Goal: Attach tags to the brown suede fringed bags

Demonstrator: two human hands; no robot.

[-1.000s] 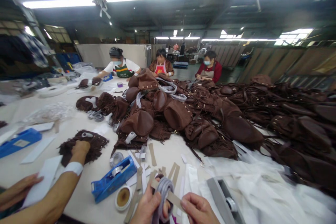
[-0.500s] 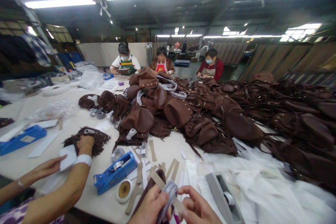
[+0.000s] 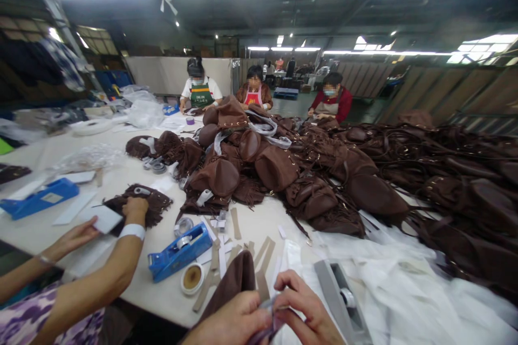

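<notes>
At left, a co-worker's hand (image 3: pixel 86 233) holds a white card (image 3: pixel 108 219) beside a fringed brown piece (image 3: pixel 157 206). Next, a blue tape dispenser (image 3: pixel 180 252) sits on the counter (image 3: pixel 162 299). At the near middle, beside brown material (image 3: pixel 230 283), the left hand (image 3: pixel 238 317) and right hand (image 3: pixel 301 310) meet, both pinching a grey bundle (image 3: pixel 270 307) between them. A grey dispenser (image 3: pixel 343 304) stands just right.

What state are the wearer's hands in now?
Left hand: closed, pinching a grey bundle.
Right hand: fingers curled at the same bundle; whether it grips can't be told.
</notes>
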